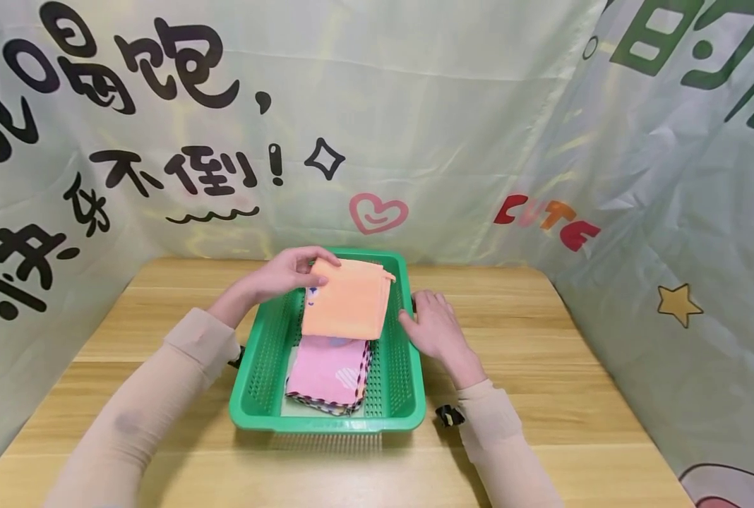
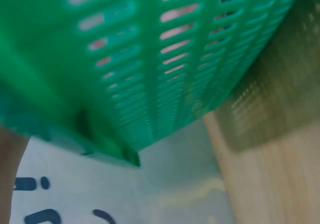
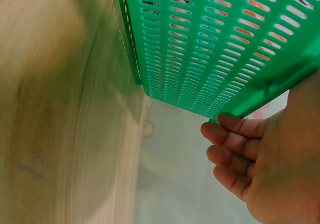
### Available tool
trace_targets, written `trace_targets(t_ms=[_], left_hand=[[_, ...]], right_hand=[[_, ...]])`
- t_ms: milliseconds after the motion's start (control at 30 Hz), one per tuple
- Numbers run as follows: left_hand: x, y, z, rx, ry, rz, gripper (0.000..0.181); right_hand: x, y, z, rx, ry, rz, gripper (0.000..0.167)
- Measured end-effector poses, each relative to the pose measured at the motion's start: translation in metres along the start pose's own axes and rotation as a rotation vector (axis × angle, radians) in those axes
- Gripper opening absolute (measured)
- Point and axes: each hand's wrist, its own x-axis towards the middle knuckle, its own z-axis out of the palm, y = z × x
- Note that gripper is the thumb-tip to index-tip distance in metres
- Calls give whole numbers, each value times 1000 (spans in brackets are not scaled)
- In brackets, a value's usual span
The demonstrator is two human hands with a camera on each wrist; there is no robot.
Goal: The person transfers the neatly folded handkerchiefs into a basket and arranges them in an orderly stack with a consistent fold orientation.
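Observation:
A folded orange towel (image 1: pixel 348 300) with a small blue print lies in the upper part of a green plastic basket (image 1: pixel 327 423). My left hand (image 1: pixel 288 271) pinches its upper left corner, the thumb on its face. Below it, partly covered by the orange towel, is a folded pink towel (image 1: pixel 326 374) with a dark checkered edge. On the basket's right side my right hand (image 1: pixel 437 328) holds the rim, thumb on top. From the right wrist view, the fingers (image 3: pixel 232 154) curl beneath that rim. The basket wall (image 2: pixel 165 78) fills much of the left wrist view.
The basket stands on a wooden table (image 1: pixel 529 395). Behind and beside the table hangs a pale printed cloth (image 1: pixel 453 141) with lettering, a heart and a star. Something pale lies under the pink towel. A dark strap piece (image 1: pixel 450 416) shows by the right wrist.

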Motion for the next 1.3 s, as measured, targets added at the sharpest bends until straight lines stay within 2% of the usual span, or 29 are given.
trace_targets(t_ms=[200, 333, 433, 533, 900, 1033, 1133, 1300], left_hand=[[15, -21, -7, 4, -37, -64, 33], [18, -32, -11, -48, -1, -110, 34], [19, -35, -13, -78, 49, -118, 33], [20, -36, -13, -78, 67, -113, 33], [23, -42, -13, 23, 36, -112, 39], [24, -44, -11, 4, 85, -147, 46], [26, -45, -8, 44, 146, -160, 48], [28, -45, -4, 135, 202, -132, 33]], right_hand=[[1, 0, 1, -6, 6, 1, 48], [1, 1, 2, -13, 8, -1, 49], [1, 0, 2, -11, 7, -4, 49], [0, 0, 2, -8, 6, -3, 49], [1, 0, 1, -16, 1, -2, 51], [0, 0, 1, -16, -2, 0, 50], [0, 0, 0, -13, -1, 2, 51], [0, 0, -1, -11, -2, 2, 53]])
